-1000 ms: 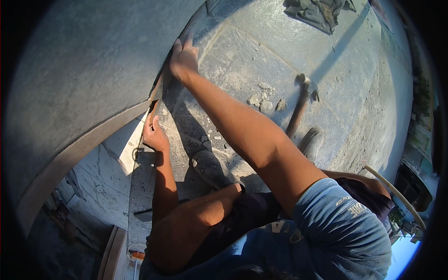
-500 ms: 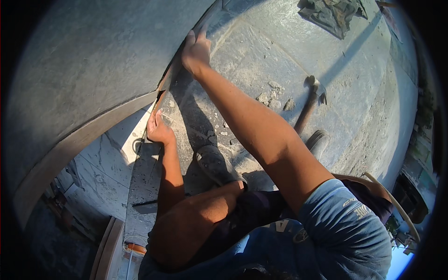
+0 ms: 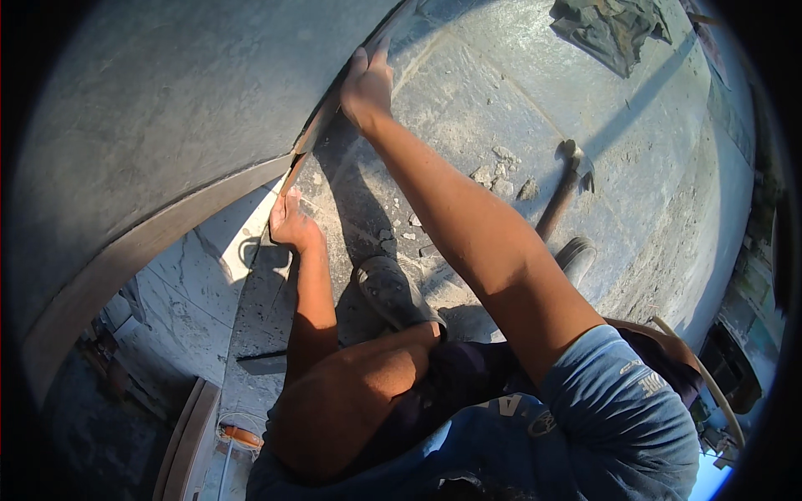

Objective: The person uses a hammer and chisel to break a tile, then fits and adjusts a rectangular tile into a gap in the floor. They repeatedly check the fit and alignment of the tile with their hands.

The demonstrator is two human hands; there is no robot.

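Note:
A narrow brown strip [image 3: 314, 127] like a skirting tile stands along the foot of the grey wall, at the wall's corner. My right hand [image 3: 368, 90] lies against its farther part, thumb and forefinger stretched out along it and the other fingers partly hidden. At the strip's nearer end is my left hand [image 3: 294, 224], its fingers closed up around that end; the exact hold is partly hidden. A thin dark gap shows between strip and wall near the corner.
On the dusty floor to the right lies a hammer [image 3: 565, 188] with a wooden handle. Broken mortar pieces [image 3: 501, 174] are scattered near it. A crumpled dark cloth [image 3: 614, 33] lies farther off. My shoe [image 3: 391, 292] is planted close by, and a dark flat bar [image 3: 263, 365] rests beside my left forearm.
The view has shifted slightly, so the floor and wall sit a little farther right. Both hands remain at the strip, with the left fingers slightly repositioned at its end.

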